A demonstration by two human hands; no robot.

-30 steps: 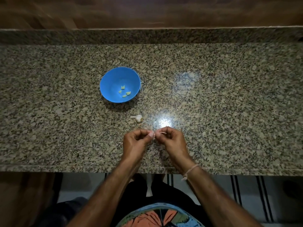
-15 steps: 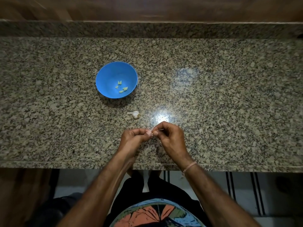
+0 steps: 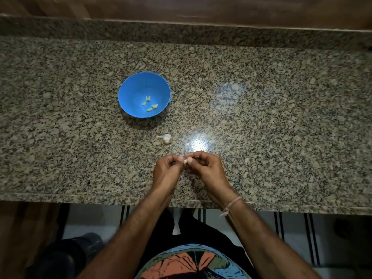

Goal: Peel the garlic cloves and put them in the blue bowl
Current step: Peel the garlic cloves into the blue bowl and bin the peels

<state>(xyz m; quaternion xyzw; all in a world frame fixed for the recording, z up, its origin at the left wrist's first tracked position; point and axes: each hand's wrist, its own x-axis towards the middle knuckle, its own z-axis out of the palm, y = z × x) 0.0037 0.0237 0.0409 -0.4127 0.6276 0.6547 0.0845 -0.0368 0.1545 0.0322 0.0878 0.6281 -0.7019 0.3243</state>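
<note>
A blue bowl [image 3: 128, 91] stands on the granite counter, left of centre, with several pale peeled cloves [image 3: 150, 104] in its bottom. Nearer to me, a small white garlic piece with a stem [image 3: 165, 138] lies on the counter. My left hand [image 3: 167, 170] and my right hand [image 3: 205, 168] meet just in front of it, close to the counter's near edge. Both pinch one small garlic clove [image 3: 185, 161] between fingertips and thumbs. A thin strip of skin sticks out by my right thumb.
The speckled granite counter [image 3: 261, 117] has a raised back ledge against a wooden wall. A bright light glare sits just right of the garlic piece. The counter's front edge runs under my wrists; floor and my legs show below it.
Both hands stay together on the clove with only small finger shifts. The view has tilted slightly, so the bowl and garlic piece sit a little differently in frame.
</note>
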